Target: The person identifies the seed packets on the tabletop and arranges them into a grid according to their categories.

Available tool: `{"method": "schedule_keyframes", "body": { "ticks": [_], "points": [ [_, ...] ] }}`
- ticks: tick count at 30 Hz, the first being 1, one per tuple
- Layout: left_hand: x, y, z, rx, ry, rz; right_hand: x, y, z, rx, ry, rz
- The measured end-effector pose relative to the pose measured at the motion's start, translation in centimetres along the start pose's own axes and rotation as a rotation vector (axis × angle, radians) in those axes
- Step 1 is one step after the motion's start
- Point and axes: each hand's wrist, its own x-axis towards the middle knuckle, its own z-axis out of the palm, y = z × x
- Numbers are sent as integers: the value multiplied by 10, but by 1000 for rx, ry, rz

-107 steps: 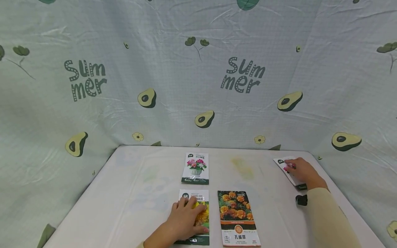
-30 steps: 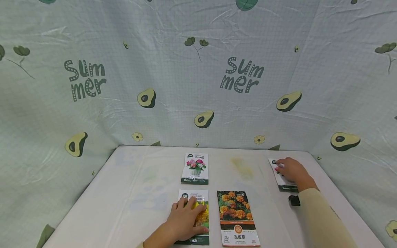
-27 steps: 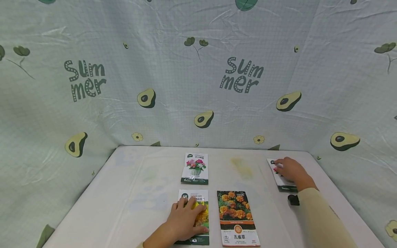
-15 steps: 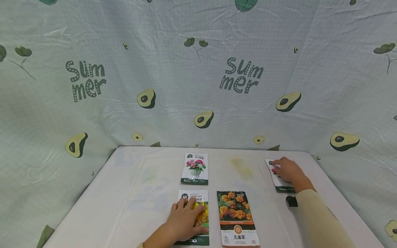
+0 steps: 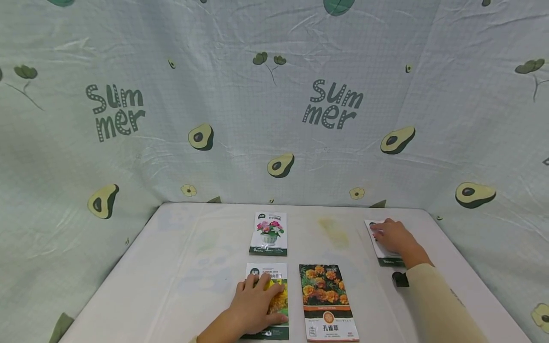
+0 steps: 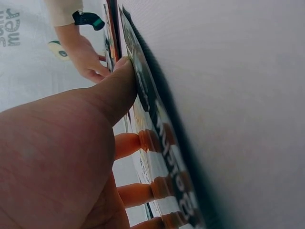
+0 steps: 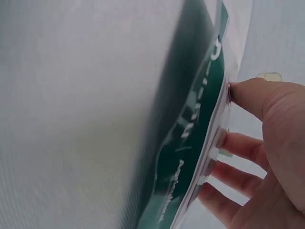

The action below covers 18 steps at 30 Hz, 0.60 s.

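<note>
My left hand [image 5: 253, 305] rests spread on a sunflower seed packet [image 5: 274, 270] with a white top and dark green bottom strip. In the left wrist view, thumb and fingertips touch the packet's face [image 6: 145, 90], which lies flat. At the right of the table, my right hand [image 5: 394, 238] lies over a white seed packet [image 5: 390, 261] with a green strip. Its fingertips press on that packet's upper side, as the right wrist view shows of the packet [image 7: 205, 109]; the hand covers most of the print.
A white packet with pink potted flowers [image 5: 269, 234] lies behind the left hand. Beside that hand is an orange marigold packet [image 5: 328, 302]. The white-covered table [image 5: 193, 267] ends at a printed curtain [image 5: 240, 95]. A black device [image 5: 401, 279] sits at the right wrist.
My right hand has slid the white packet leftward over the table, and the packet has turned straighter. My left hand and the other packets have stayed in place.
</note>
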Motion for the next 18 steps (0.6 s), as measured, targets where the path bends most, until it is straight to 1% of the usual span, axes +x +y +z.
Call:
{"method": "schedule_keyframes", "body": {
  "ticks": [4,9,14,18],
  "points": [
    [0,1,-3,-6,-4,-8,3,-2,2,5,-5,0],
    [-1,1,-2,-2,9,-5,3,-6,-1,-1,-21,-9],
    [-1,0,-1,-8,6,0,2,-10,-7,23,-68,-22],
    [-1,0,-2,-7,7,-6,1,-13,-8,55,-96,-3]
  ]
}}
